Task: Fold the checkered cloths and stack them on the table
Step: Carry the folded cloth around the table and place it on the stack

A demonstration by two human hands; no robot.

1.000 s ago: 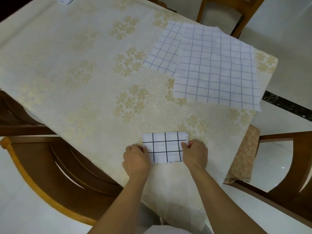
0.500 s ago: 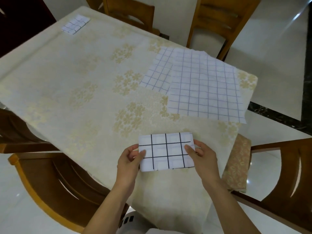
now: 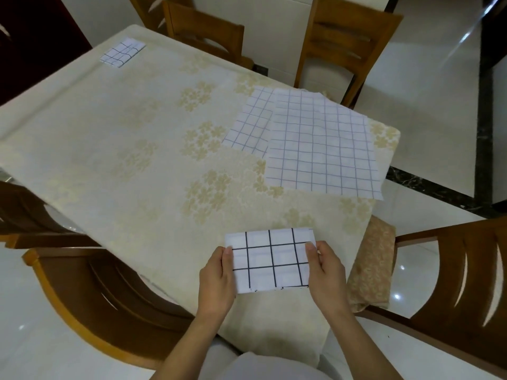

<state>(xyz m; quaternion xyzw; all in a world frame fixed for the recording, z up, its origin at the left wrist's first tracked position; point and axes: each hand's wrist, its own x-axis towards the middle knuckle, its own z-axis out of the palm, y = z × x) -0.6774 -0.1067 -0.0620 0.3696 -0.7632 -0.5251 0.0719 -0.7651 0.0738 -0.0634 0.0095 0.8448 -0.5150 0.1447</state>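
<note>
Fingers (image 3: 230, 256) of the left hand (image 3: 216, 281) pinched the left edge of the folded black-checked cloth (image 3: 270, 260), thumb on top, the rest curled under it and hidden. Right hand (image 3: 326, 272) did the same on the right edge, thumb on the top face, other fingers out of sight beneath. Cloth was a small flat rectangle, white with bold black grid lines, held level between both hands over the near edge of the worktop (image 3: 109, 165); could not tell whether its underside touched the surface or sat just above it. Worktop was covered by a cream tablecloth with a pale gold flower pattern. Large unfolded blue-checked cloth (image 3: 323, 144) lay flat at the right far side, its right corner reaching the worktop edge. It overlapped a second unfolded checked cloth (image 3: 249, 124), which stuck out from under its left side. Both were well apart from the held cloth. Small folded checked cloth (image 3: 122, 52) lay alone at the far left corner, well away from everything else. Wooden chairs stood around: near-left chair (image 3: 90, 292) just beside the left forearm, right chair (image 3: 450, 272) with a patterned seat cushion (image 3: 370, 267) near the right hand, two more (image 3: 345, 37) behind the far edge. Floor (image 3: 428, 86) was glossy white tile with a dark marble strip at the right.
</note>
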